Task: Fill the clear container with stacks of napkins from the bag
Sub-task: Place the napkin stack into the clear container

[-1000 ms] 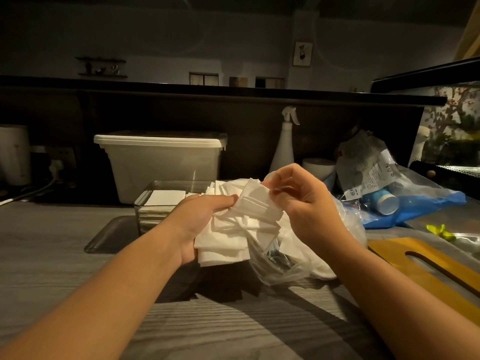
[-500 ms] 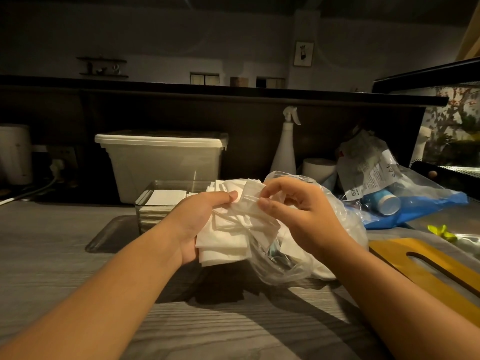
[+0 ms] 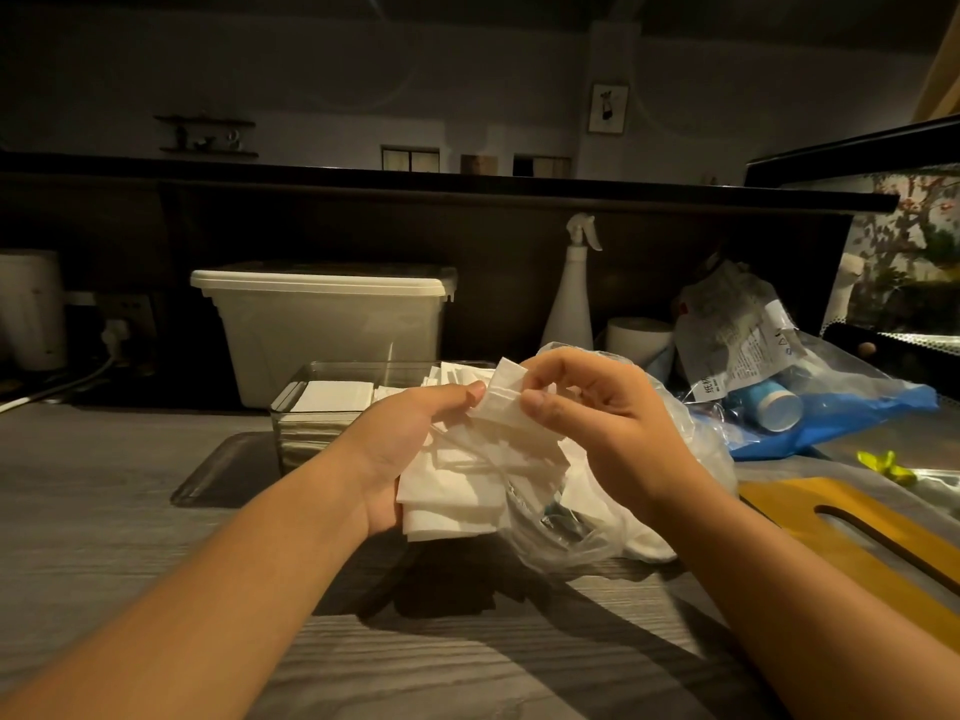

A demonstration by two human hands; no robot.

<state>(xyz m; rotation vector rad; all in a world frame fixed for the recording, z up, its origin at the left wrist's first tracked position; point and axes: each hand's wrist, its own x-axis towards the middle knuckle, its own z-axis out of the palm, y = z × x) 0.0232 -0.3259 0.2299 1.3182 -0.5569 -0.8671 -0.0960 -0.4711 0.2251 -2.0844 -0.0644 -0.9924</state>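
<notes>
L hand [image 3: 410, 449] grips loose bunch of white paper napkins [image 3: 457, 491] from below. R hand [image 3: 597, 428] now pinches the top folded napkin, no longer the thin clear plastic bag [image 3: 571, 532], which has slipped back. Bunch nearly free. Clear rectangular container [image 3: 291, 407] sits just behind, part-filled.

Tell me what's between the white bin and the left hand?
The clear container, with napkins inside, sits between the white lidded bin and the left hand; head view.

White napkins [image 3: 457, 485] bunched beside crumpled clear bag [image 3: 597, 522], clear container [image 3: 311, 407] part-filled
</notes>
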